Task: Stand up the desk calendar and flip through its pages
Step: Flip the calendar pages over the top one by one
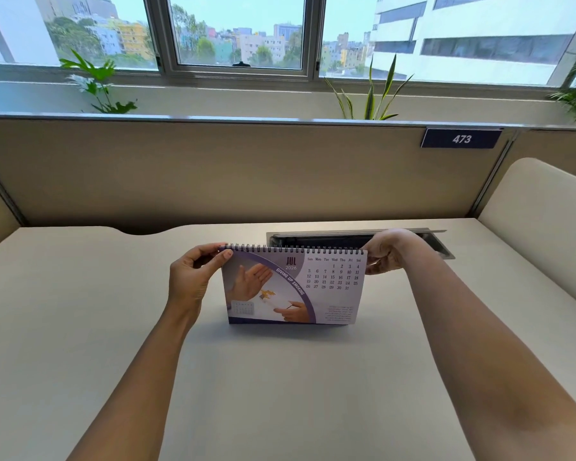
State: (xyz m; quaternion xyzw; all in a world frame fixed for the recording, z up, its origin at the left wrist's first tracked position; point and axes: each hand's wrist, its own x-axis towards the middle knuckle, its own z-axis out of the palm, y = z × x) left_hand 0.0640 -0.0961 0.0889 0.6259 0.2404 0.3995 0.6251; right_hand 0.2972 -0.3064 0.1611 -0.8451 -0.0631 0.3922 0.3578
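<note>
A spiral-bound desk calendar (293,287) stands upright on the pale desk (80,311), showing a purple and white page marked JUL 2026 with a photo of hands. My left hand (193,274) pinches its upper left corner at the wire binding, thumb in front. My right hand (384,251) holds the upper right corner, its fingers partly hidden behind the page. The calendar's back side is out of sight.
Behind the calendar an open cable hatch (423,239) is set into the desk. A beige partition (213,174) with a blue plate reading 473 (461,138) closes off the back. A rounded cream divider (546,227) rises at the right. Plants (97,84) stand by the window.
</note>
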